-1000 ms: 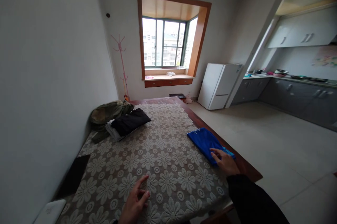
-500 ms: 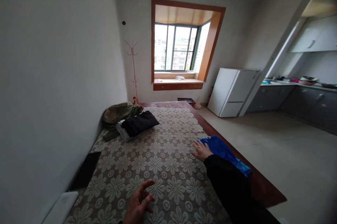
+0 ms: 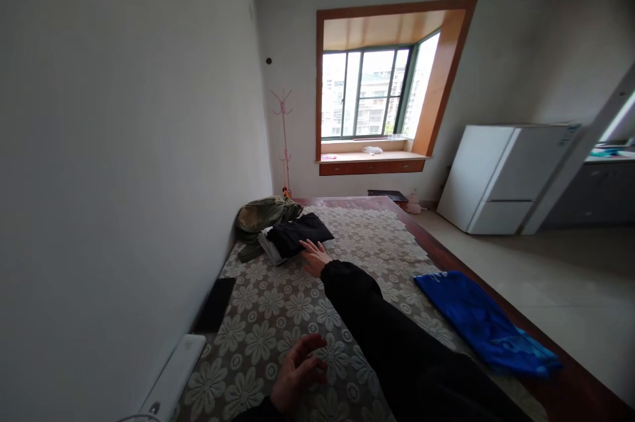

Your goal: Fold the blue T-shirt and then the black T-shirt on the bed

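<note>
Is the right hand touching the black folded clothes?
Touching, it seems: in the head view the right hand reaches the near edge of the black folded clothes, with no gap visible between them.

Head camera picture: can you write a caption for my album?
Right hand reaches the black folded clothes; left hand hovers.

One head-worn view looks forward and down along the table [image 3: 347, 342] toward the far window [image 3: 370, 94], wall close left

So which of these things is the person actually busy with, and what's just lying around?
In hand:
right hand reaching the black folded garment
left hand open above the flowered cloth

Lying about:
blue garment
green bundle
fridge
</note>
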Action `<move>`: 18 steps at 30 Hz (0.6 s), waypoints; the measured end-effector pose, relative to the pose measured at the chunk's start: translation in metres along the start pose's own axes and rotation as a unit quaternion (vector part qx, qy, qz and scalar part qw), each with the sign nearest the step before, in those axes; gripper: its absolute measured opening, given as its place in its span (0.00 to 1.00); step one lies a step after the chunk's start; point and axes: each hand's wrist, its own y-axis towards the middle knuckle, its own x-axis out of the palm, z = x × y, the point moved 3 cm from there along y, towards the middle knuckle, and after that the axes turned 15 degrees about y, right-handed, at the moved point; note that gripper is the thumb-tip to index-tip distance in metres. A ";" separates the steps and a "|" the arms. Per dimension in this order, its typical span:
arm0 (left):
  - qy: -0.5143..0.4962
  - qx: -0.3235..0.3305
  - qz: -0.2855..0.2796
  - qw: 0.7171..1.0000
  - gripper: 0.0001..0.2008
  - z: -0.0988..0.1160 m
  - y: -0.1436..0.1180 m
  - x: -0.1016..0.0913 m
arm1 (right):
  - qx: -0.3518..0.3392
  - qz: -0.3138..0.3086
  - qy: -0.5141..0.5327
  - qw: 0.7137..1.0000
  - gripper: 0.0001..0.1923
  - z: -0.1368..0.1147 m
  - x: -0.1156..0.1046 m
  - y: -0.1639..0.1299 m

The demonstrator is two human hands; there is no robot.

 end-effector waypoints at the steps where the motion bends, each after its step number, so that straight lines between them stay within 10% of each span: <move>1: -0.001 -0.003 0.001 1.000 0.38 0.001 0.000 0.001 | -0.001 0.005 0.005 1.000 0.31 0.000 -0.002 0.000; 8: -0.010 -0.015 0.005 1.000 0.36 0.008 -0.004 0.003 | -0.018 0.097 0.085 0.991 0.25 -0.003 -0.064 -0.016; 13: -0.020 -0.008 0.013 1.000 0.37 0.008 -0.006 0.004 | -0.131 0.184 0.249 0.942 0.24 -0.033 -0.131 -0.080; 18: -0.106 -0.005 0.002 0.994 0.40 0.017 -0.011 0.002 | -0.138 0.110 0.260 0.949 0.21 -0.084 -0.088 -0.183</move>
